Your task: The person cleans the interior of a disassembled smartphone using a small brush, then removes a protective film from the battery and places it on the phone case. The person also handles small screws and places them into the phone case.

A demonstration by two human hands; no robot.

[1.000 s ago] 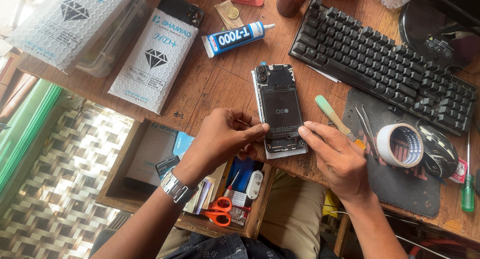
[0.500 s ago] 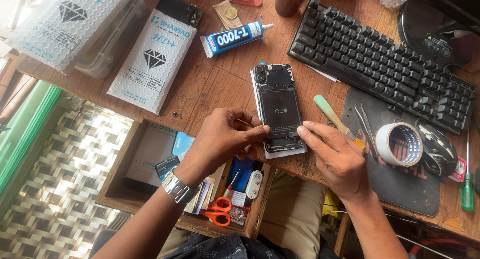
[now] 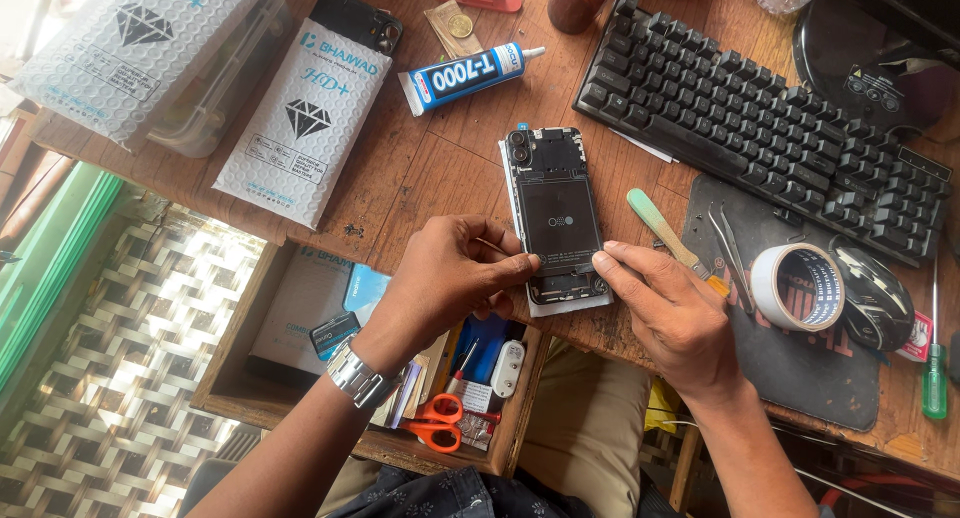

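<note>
An opened phone [image 3: 556,210] lies back-up on the wooden table [image 3: 450,168], its black battery and circuit parts exposed. My left hand [image 3: 450,278], with a metal watch on the wrist, pinches at the phone's lower left edge with thumb and forefinger. My right hand [image 3: 670,313] presses its fingertips on the phone's lower right corner. Whether a small tool sits between the fingers is too small to tell.
A glue tube [image 3: 465,76], padded white pouches [image 3: 300,118], a black keyboard [image 3: 770,128], a green-handled tool [image 3: 660,223], tweezers [image 3: 728,243], a tape roll [image 3: 797,286], a mouse [image 3: 875,293] and a green screwdriver [image 3: 934,373] lie around. An open drawer [image 3: 300,318] below holds orange scissors [image 3: 440,421].
Both hands stay at the phone's lower end; the fingers have shifted only slightly.
</note>
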